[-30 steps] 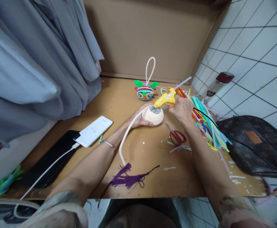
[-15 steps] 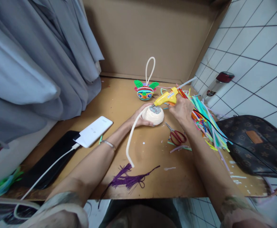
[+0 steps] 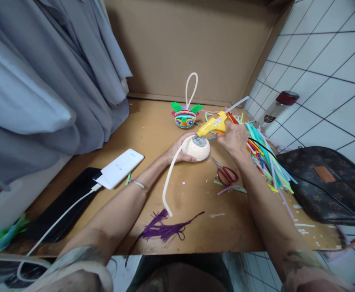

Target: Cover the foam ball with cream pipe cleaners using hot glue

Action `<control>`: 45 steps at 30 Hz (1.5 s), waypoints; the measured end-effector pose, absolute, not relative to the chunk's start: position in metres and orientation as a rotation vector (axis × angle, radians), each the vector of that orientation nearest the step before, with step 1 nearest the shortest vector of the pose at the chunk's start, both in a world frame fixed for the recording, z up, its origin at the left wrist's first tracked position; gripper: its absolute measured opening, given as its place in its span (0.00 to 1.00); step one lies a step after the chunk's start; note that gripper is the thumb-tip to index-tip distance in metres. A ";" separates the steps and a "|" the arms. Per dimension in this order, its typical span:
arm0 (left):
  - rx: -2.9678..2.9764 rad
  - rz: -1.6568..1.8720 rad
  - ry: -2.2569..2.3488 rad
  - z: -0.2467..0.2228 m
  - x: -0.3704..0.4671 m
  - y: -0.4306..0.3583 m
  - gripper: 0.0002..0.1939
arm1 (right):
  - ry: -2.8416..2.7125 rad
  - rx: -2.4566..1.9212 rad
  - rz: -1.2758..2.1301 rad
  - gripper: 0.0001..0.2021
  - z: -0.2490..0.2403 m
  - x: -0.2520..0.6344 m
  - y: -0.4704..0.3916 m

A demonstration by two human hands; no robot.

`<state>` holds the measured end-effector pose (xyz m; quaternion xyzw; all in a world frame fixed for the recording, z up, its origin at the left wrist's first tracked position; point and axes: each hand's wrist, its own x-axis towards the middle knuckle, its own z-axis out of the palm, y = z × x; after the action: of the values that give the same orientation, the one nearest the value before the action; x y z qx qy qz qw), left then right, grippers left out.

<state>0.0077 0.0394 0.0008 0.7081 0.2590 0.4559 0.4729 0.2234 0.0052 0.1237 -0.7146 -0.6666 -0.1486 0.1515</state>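
Note:
My left hand (image 3: 180,149) is closed around a ball wrapped in cream cord (image 3: 200,153), with a grey patch showing on top. From the ball a loose length of cream cord (image 3: 167,182) hangs towards me, its end near a purple tassel (image 3: 165,230) on the table. In my right hand (image 3: 234,137) is a yellow glue gun (image 3: 210,125), with a clear glue stick out of its back. Its nozzle meets the ball at the edge of the grey patch. Just right of the ball lie red-handled scissors (image 3: 227,175).
Behind the ball sits a colourful lion-head ornament (image 3: 185,117) with a cord loop. Coloured pipe cleaners (image 3: 262,152) pile up at right, beside a brown patterned bag (image 3: 326,182) and a bottle (image 3: 277,107). A white phone (image 3: 122,166) on a charging cable lies left, near a grey curtain (image 3: 58,73).
Both hands keep their hold, and the glue gun's nozzle stays at the ball's top with barely any movement. The whole view has shifted very slightly.

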 end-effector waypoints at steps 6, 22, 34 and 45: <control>1.698 1.131 0.642 -0.002 0.009 0.042 0.61 | -1.935 -2.050 -0.438 0.17 0.125 0.226 0.006; 1.716 1.150 0.643 0.005 0.008 0.040 0.59 | -1.881 -2.062 -0.422 0.18 0.124 0.226 0.005; 1.803 1.102 0.660 0.006 0.008 0.040 0.62 | -1.851 -2.050 -0.437 0.19 0.120 0.221 0.006; 1.768 1.111 0.637 0.006 0.008 0.040 0.61 | -1.875 -2.029 -0.414 0.18 0.123 0.224 0.005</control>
<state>0.0079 0.0399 0.0055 0.7186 0.2588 0.4517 0.4612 0.2242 0.0050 0.1227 -0.7154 -0.6610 -0.1459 0.1729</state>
